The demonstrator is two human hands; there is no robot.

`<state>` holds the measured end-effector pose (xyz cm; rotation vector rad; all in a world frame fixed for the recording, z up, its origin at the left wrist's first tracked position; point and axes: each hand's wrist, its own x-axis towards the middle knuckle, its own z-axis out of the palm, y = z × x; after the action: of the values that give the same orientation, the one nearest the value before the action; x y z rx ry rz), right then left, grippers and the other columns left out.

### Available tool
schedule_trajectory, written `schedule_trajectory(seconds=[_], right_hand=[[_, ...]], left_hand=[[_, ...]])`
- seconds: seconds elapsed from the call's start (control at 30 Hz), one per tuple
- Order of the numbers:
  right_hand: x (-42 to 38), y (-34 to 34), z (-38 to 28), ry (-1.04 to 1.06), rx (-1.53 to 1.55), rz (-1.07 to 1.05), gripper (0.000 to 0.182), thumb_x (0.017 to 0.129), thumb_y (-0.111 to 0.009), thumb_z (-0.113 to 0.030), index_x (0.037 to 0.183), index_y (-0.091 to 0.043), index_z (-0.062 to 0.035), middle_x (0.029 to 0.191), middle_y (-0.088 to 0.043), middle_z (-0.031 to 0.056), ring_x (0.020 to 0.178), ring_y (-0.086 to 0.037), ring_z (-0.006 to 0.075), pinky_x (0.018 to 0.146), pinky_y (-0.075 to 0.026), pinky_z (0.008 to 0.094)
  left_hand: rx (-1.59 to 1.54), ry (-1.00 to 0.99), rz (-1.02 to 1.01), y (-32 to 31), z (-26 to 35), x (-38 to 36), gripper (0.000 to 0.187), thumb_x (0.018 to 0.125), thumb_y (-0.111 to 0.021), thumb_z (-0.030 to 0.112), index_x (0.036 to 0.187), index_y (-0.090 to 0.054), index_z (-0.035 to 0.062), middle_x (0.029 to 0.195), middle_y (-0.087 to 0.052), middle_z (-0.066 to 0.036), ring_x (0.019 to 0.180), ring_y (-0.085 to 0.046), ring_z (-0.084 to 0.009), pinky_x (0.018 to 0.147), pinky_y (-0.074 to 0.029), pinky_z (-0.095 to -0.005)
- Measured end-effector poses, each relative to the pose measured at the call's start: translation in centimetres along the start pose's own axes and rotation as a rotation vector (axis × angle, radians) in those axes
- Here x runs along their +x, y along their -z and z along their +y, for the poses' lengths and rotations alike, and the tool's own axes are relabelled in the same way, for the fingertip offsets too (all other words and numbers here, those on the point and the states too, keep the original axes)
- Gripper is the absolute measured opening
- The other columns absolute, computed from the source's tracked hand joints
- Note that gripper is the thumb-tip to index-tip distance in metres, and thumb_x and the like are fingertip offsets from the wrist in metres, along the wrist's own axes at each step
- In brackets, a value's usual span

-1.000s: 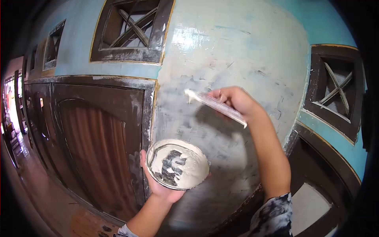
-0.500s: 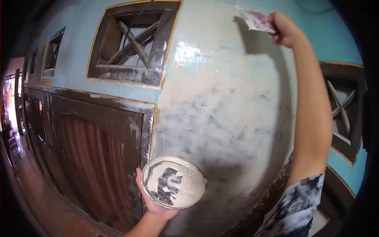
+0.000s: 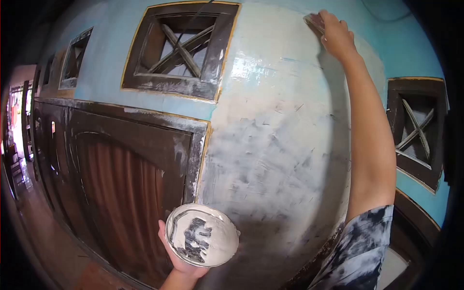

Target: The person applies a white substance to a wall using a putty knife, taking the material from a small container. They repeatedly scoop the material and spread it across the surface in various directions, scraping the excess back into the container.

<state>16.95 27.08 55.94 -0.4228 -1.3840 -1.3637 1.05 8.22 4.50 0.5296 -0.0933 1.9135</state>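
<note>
My left hand holds up a round bowl from below, with the fingers around its side. White wall putty coats the inside, and a dark patch of the bottom shows through. High on the right, my right hand grips a flat putty scraper, its dark reddish face seen nearly edge-on against the upper wall. The wall is blue at the top, smeared with whitish putty in the middle, and greyish lower down. A wet, shiny spot lies left of the scraper.
A dark wooden door with a brown curtain stands at left. Above it is a framed vent with crossed slats. Another crossed vent sits on the right wall. A tiled floor runs back at far left.
My right hand has turned the scraper from face-on to nearly edge-on, bringing it to the wall. The bowl sits slightly lower and further left in view, while the wall has shifted right.
</note>
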Motion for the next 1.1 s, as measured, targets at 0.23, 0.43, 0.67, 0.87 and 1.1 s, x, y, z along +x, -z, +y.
schedule_trajectory(seconds=[0.23,0.43,0.67,0.87,1.1], right_hand=[[-2.6,-0.1,-2.3,-0.086,-0.148,-0.170,0.042,0.090,-0.063,-0.004,0.130,-0.055,-0.0121,0.129,-0.058,0.0043,0.118,-0.054,0.0315,0.097,-0.045,0.0493],[-4.9,-2.0,-1.5,0.071,-0.207,-0.088,0.035,0.093,-0.053,-0.006,0.126,-0.060,-0.0082,0.124,-0.062,0.0077,0.114,-0.058,0.0313,0.090,-0.052,0.0448],[-5.8,-1.5,-2.6,0.008,-0.160,-0.158,0.041,0.094,-0.053,-0.005,0.134,-0.057,-0.0065,0.125,-0.066,0.0132,0.118,-0.061,0.0329,0.093,-0.057,0.0418],[-7.7,-1.3,-2.9,0.032,-0.167,-0.127,0.043,0.093,-0.053,-0.003,0.135,-0.056,-0.0033,0.124,-0.066,0.0152,0.117,-0.062,0.0346,0.093,-0.057,0.0419],[-9.1,0.8,-2.9,-0.068,-0.053,-0.010,0.043,0.094,-0.049,-0.004,0.137,-0.055,-0.0022,0.118,-0.068,0.0190,0.107,-0.066,0.0376,0.088,-0.057,0.0462]], left_hand=[[-0.017,0.032,-0.067,0.7,0.6,-1.4,0.105,0.078,-0.036,0.092,0.149,-0.046,0.0148,0.147,-0.048,-0.025,0.128,-0.044,-0.0607,0.102,-0.035,-0.0774],[0.018,-0.054,-0.024,1.5,0.3,-1.2,0.106,0.078,-0.035,0.093,0.148,-0.046,0.0144,0.146,-0.049,-0.024,0.128,-0.048,-0.0561,0.100,-0.037,-0.0769],[0.054,-0.043,-0.059,1.4,0.2,-1.1,0.106,0.079,-0.034,0.092,0.148,-0.046,0.0135,0.145,-0.050,-0.023,0.126,-0.050,-0.0553,0.098,-0.039,-0.0768],[0.023,-0.009,-0.130,1.4,0.1,-1.6,0.103,0.082,-0.029,0.091,0.147,-0.045,0.0123,0.144,-0.052,-0.019,0.127,-0.052,-0.0496,0.101,-0.041,-0.0726],[0.029,-0.077,-0.099,2.9,0.3,-1.4,0.106,0.079,-0.032,0.093,0.148,-0.046,0.0129,0.145,-0.051,-0.022,0.125,-0.051,-0.0548,0.098,-0.039,-0.0771]])
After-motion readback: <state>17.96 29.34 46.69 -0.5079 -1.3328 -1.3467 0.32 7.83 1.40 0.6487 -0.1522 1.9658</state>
